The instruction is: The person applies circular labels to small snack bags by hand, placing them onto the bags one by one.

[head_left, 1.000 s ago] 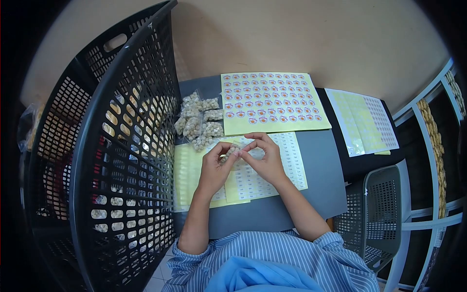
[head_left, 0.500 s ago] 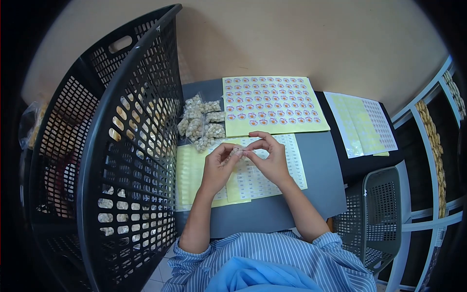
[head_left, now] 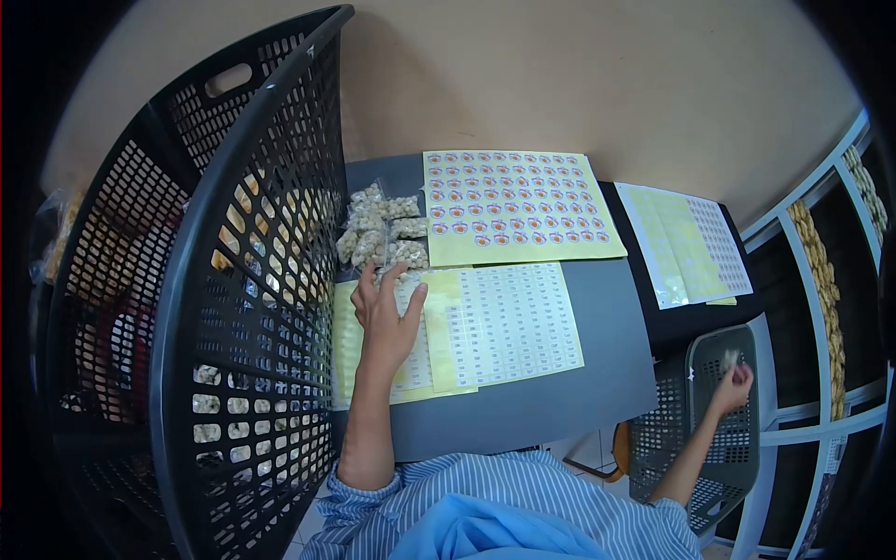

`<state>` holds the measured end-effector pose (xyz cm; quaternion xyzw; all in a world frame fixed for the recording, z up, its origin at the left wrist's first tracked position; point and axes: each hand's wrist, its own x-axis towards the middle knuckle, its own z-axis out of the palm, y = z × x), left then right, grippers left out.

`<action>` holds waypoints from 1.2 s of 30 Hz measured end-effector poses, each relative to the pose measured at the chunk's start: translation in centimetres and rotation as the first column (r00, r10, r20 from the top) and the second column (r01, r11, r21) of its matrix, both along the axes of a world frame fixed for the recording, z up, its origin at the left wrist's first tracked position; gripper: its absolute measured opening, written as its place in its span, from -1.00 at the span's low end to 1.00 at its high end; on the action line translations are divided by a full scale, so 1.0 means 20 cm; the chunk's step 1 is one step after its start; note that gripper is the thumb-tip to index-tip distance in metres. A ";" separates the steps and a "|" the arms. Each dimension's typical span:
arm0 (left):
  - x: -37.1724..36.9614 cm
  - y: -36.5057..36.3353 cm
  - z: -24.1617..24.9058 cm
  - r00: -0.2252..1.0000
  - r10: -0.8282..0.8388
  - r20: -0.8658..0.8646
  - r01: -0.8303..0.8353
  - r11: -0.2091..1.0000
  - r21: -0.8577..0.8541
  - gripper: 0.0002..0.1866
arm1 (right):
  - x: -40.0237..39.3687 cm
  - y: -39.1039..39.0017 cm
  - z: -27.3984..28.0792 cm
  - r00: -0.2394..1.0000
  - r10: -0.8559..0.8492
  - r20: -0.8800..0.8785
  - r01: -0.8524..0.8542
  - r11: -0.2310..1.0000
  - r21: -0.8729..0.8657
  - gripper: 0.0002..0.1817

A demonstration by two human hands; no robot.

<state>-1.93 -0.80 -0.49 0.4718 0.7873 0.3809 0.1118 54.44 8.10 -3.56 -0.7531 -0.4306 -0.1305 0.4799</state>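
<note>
Fingers apart, my left hand (head_left: 385,313) reaches to the near edge of a pile of small clear bags (head_left: 378,229) filled with pale pieces. Over the dark basket (head_left: 667,411) at the right, my right hand (head_left: 735,387) pinches a small clear bag (head_left: 731,358), blurred by motion. Under and beside my left hand lie yellow-backed sheets of small printed labels (head_left: 513,322). Behind them is a yellow sheet of round orange-and-white stickers (head_left: 518,201).
A large black perforated basket (head_left: 271,86) stands tall at the left, with bags showing through its holes. Another sticker sheet (head_left: 686,245) lies on a black surface at the right. A metal rack (head_left: 821,434) stands at the far right.
My hands have parted from the middle of the table. The right moved right over the basket with the small bag; the left let go, opened and moved left to the bag pile.
</note>
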 end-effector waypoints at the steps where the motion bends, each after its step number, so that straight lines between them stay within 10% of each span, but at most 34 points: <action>1: 0.00 0.01 -0.01 1.000 0.005 0.005 -0.005 1.000 0.002 -0.53 | 0.21 -0.05 -0.12 0.999 -0.043 0.026 0.044 0.998 -0.052 -0.74; 4: 0.00 0.03 -0.02 0.999 0.037 0.027 -0.036 0.997 -0.065 -0.51 | 0.42 -0.22 -0.34 0.949 -0.261 0.176 0.307 0.888 -0.341 -0.85; 10: -0.06 0.07 -0.06 0.981 0.075 0.181 -0.074 0.997 -0.008 -0.50 | 0.49 -0.31 -0.65 0.941 -0.326 0.092 0.307 0.707 -0.637 -0.77; 16: -0.07 0.10 -0.07 0.940 -0.116 0.322 -0.050 0.883 0.467 -0.70 | 0.44 -0.20 -0.66 0.908 -0.414 0.072 0.343 0.632 -0.695 -0.77; 18: -0.04 0.11 -0.07 0.818 -0.251 0.518 -0.126 0.800 0.586 -0.83 | 0.30 -0.13 -0.56 0.978 -0.146 -0.148 0.115 0.973 -0.201 -0.78; 24: 0.06 0.07 0.03 0.766 -0.352 0.538 -0.097 0.764 0.638 -0.65 | -1.01 0.02 0.22 0.921 0.383 0.065 -0.384 0.871 0.306 -0.89; 28: 0.10 0.07 0.04 0.752 -0.401 0.523 -0.061 0.748 0.661 -0.53 | -1.67 -0.05 0.37 0.367 0.926 -0.087 -0.897 0.377 0.231 -0.74; 33: 0.13 0.05 0.04 0.710 -0.485 0.510 0.015 0.736 0.677 -0.49 | -2.09 -0.05 0.34 -0.129 0.914 -0.384 -0.983 -0.067 0.172 -0.78; 36: 0.11 0.05 0.04 0.735 -0.468 0.491 0.045 0.755 0.654 -0.50 | -2.12 -0.05 0.28 -0.192 0.890 -0.414 -0.963 -0.090 0.253 -0.86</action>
